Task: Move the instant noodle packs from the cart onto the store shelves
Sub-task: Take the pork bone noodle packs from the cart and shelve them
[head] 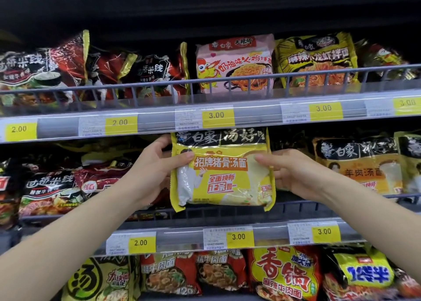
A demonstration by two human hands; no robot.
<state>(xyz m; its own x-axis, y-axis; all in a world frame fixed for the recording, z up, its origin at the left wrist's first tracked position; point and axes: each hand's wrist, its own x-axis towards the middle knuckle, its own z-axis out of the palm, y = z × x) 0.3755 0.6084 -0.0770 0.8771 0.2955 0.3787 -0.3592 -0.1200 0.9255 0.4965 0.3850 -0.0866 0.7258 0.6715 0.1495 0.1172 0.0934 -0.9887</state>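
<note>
Head view: the left hand and right hand each pinch a side edge of a yellow pork-bone noodle pack, held upright in front of the middle shelf, between red packs and an orange pack.

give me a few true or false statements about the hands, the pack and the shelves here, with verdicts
1. Both hands hold the yellow noodle pack. True: the left hand grips its left edge and the right hand its right edge.
2. The pack is held in front of the middle shelf. True.
3. The price tag directly above the pack reads 2.00. False: it reads 3.00.
4. The pink noodle pack stands on the bottom shelf. False: it stands on the top shelf, above the held pack.
5. The held pack is torn open. False: it looks sealed.
</note>
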